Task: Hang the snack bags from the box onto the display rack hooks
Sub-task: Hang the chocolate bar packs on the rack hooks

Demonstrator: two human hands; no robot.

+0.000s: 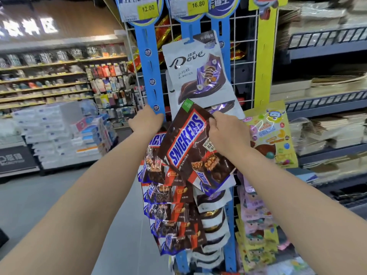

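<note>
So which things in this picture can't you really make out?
- Left hand: fingertips hidden behind the blue strip and the Snickers bag, head view.
- Price sticker on that bag: partly covered by the right hand.
- Box of snack bags: outside the frame.
- Shelf goods at left: blurred, labels unreadable.
- Top signs: cut off by the top edge.

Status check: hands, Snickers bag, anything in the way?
Left hand at blue strip's lower end, grip hidden. Right hand pinches Snickers bag, tilted, not hooked. Dove bag hangs close above.
</note>
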